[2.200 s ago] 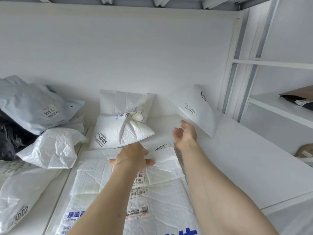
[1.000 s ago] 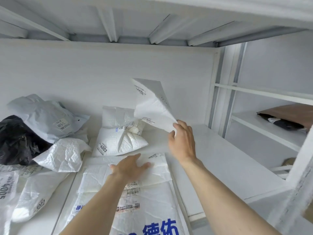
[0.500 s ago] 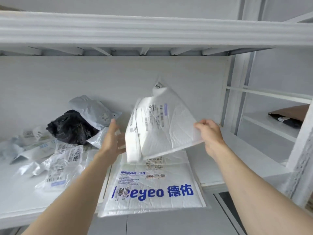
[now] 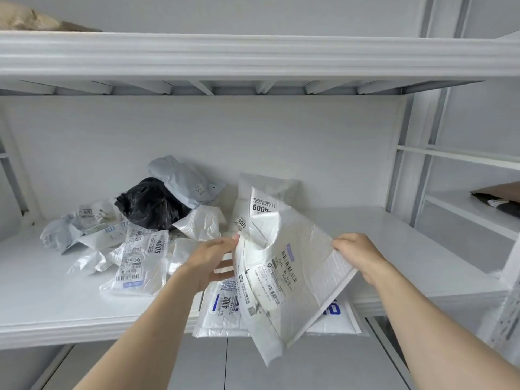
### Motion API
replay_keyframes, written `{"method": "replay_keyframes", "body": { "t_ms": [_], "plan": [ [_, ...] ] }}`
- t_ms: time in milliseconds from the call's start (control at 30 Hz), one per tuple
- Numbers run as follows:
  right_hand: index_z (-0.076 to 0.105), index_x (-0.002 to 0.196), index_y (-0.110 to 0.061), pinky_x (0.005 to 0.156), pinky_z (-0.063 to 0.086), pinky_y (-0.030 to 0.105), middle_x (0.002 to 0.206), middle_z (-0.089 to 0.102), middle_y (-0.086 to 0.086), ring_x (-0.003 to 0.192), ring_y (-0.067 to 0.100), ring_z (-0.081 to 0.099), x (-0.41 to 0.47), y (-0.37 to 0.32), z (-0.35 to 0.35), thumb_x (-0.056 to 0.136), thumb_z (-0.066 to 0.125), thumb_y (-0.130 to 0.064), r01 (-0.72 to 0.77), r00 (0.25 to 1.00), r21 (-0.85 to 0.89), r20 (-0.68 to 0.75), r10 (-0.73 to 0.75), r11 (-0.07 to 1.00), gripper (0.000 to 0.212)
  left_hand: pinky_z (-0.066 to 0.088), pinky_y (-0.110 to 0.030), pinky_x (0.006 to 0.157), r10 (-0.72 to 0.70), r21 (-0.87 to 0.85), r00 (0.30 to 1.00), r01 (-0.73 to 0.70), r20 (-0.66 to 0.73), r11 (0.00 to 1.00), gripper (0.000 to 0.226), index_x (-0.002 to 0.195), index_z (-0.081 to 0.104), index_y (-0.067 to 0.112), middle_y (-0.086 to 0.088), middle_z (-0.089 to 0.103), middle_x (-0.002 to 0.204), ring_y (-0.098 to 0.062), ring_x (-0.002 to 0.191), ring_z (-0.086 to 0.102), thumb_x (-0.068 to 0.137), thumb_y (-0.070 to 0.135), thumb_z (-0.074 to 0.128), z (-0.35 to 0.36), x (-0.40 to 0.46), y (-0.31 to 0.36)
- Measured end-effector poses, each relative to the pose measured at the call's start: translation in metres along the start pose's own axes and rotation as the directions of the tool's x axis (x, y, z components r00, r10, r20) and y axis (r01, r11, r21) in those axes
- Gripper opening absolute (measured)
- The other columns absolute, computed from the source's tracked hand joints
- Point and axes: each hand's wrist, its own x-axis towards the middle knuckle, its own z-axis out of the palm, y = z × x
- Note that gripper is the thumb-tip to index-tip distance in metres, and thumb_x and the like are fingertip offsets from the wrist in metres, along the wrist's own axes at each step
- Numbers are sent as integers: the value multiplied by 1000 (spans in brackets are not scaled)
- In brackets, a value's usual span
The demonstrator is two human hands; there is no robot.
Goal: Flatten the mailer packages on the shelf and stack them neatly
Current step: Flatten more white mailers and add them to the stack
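**Both hands hold a white bubble mailer above the shelf's front edge**

A white metal shelf (image 4: 70, 299) carries a loose clutter of parcels on its left half. At the back sits a crumpled black plastic bag (image 4: 150, 204), with a grey poly mailer (image 4: 185, 180) leaning over it against the rear wall. In front of these lie several wrinkled white poly mailers, the nearest being a flat one with a label reading 4005 (image 4: 140, 260). A small white padded packet marked 4003 (image 4: 242, 220) rests near the back wall, partly hidden behind the held mailer. Flat on the shelf, overhanging its front edge, lies a large white padded mailer with blue lettering and a 4002 label (image 4: 222, 308); most of it is covered by the held one. On the neighbouring shelf to the right lies a brown package (image 4: 498, 194).

The large white bubble mailer with printed shipping labels (image 4: 284, 280) is held in the air, tilted, over the 4002 mailer. Its upper part is folded and creased, showing an upside-down 4009 label, and its lower corner hangs past the shelf edge. The left hand (image 4: 209, 261) has its fingers nearly straight against the mailer's left edge. The right hand (image 4: 356, 253) grips the right edge, fingers curled round it.
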Motion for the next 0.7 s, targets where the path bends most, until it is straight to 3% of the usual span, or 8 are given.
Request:
{"method": "replay_keyframes", "body": {
  "t_ms": [100, 200, 300, 400, 467, 533, 600, 700],
  "plan": [
    [56, 80, 11, 66, 27, 28, 73, 45, 4, 70, 16, 41, 5, -1, 4, 82, 56, -10, 22, 999, -30, -24, -22, 999, 22, 59, -38, 79, 6, 24, 999, -5, -52, 1000, 32, 107, 69, 2, -4, 74, 97, -20, 93, 69, 89, 28, 70, -1, 0, 0],
    [56, 72, 3, 65, 28, 28, 73, 44, 4, 69, 16, 41, 5, -2, 5, 82, 55, -7, 21, 998, -39, -51, -23, 999, 14, 56, -41, 86, 49, 50, 979, -40, -197, 998, 9, 92, 70, 7, -6, 72, 96, -17, 91, 66, 89, 16, 70, 0, 2, 4],
    [55, 72, 4, 63, 27, 29, 71, 42, 5, 69, 17, 39, 4, -2, 5, 84, 52, -7, 19, 994, -18, -111, -21, 1000, 16, 54, -36, 80, 132, 93, 948, -110, -290, 990, 8, 89, 69, 9, -6, 71, 97, -16, 87, 64, 92, 16, 66, -3, 6, 7],
    [63, 86, 8, 62, 31, 29, 74, 50, 6, 70, 17, 44, 1, -5, 9, 88, 51, -6, 45, 993, 35, -109, -41, 998, 19, 55, -43, 83, 106, 74, 967, -91, -230, 993, 21, 105, 65, 12, -6, 68, 113, -20, 98, 63, 94, 30, 61, -5, 9, 7],
    [66, 88, 2, 62, 34, 28, 76, 56, 4, 72, 16, 48, -5, -9, 14, 89, 51, -6, 67, 997, 91, -53, -62, 994, 17, 56, -42, 76, 6, 47, 990, 1, -139, 999, 46, 119, 57, 17, -5, 64, 119, -23, 101, 63, 91, 53, 53, -2, 9, 6],
    [64, 82, -3, 62, 34, 28, 75, 56, 1, 70, 15, 48, -12, -13, 18, 89, 52, -7, 64, 998, 140, 15, -67, 988, 15, 54, -34, 67, -84, 18, 994, 85, -63, 996, 70, 118, 60, 18, -7, 69, 107, -25, 90, 67, 78, 74, 48, 3, 11, 3],
    [53, 71, -13, 65, 29, 31, 73, 48, 1, 70, 17, 41, -14, -11, 18, 87, 52, -9, 33, 993, 116, 112, -46, 993, 16, 49, -32, 67, -82, -43, 997, 82, -10, 996, 69, 108, 69, 14, -10, 71, 88, -26, 77, 66, 77, 72, 50, 8, 10, 3],
    [44, 73, -20, 72, 26, 35, 78, 44, 4, 75, 19, 39, -16, -11, 14, 75, 51, -28, -53, 963, 77, 266, 31, 996, 11, 49, -35, 66, -31, -48, 999, 30, -34, 998, 63, 107, 71, 7, -12, 70, 83, -27, 73, 66, 72, 58, 61, 11, 10, 9]
  ]
}}
